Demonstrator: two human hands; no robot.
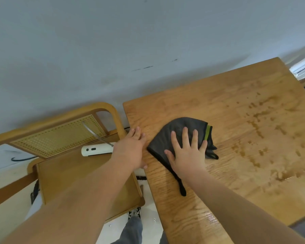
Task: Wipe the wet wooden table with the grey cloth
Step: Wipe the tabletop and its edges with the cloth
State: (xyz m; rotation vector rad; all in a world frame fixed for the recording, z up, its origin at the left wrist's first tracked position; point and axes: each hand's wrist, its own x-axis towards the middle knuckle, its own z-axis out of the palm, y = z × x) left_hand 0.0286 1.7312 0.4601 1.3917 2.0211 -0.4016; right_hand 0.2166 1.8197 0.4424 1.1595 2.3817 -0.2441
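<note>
The grey cloth (pixel 176 131), bunched with a green tag and black edging, lies on the wooden table (pixel 236 95) near its left edge. My right hand (pixel 187 152) presses flat on the cloth with fingers spread. My left hand (pixel 133 147) rests on the table's left edge, thumb curled under the rim. Water drops and streaks (pixel 264 120) cover the right part of the tabletop, with a shiny wet patch near the front edge.
A wooden chair (pixel 63 134) with a cane back stands left of the table, a white power strip (pixel 97 150) and its cable lying on the seat. A pale wall runs behind. My leg and shoe (pixel 134 213) show between chair and table.
</note>
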